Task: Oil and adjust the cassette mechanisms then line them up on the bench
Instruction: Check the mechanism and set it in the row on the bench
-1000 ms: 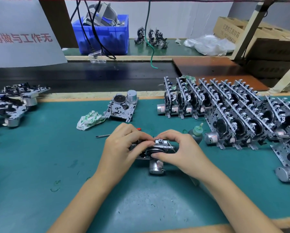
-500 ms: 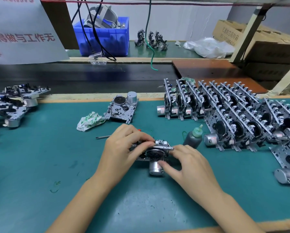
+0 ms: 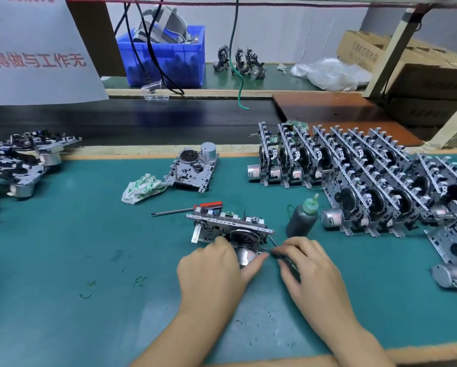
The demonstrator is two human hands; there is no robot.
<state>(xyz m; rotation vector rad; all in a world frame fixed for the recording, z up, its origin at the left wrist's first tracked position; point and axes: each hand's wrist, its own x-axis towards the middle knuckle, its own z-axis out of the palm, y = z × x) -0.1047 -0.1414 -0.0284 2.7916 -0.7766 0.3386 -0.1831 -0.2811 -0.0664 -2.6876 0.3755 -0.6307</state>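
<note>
Your left hand (image 3: 214, 271) rests with relaxed fingers against the cassette mechanism (image 3: 230, 229) on the table (image 3: 63, 274), covering its near edge. Your right hand (image 3: 309, 268) pinches a thin dark tool (image 3: 288, 260), its tip hard to make out. The oil bottle (image 3: 302, 217) stands just beyond your right fingers; open table lies left.

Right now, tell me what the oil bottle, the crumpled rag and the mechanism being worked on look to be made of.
Oil bottle: apparently soft translucent plastic, dark liquid showing through, pale green cap.
Crumpled rag: cloth or tissue, white with green print; its soft folds suggest fabric.
Mechanism: stamped sheet metal, bright silver, punched holes and bent tabs, with small white parts, probably plastic, along the top edge.
</note>
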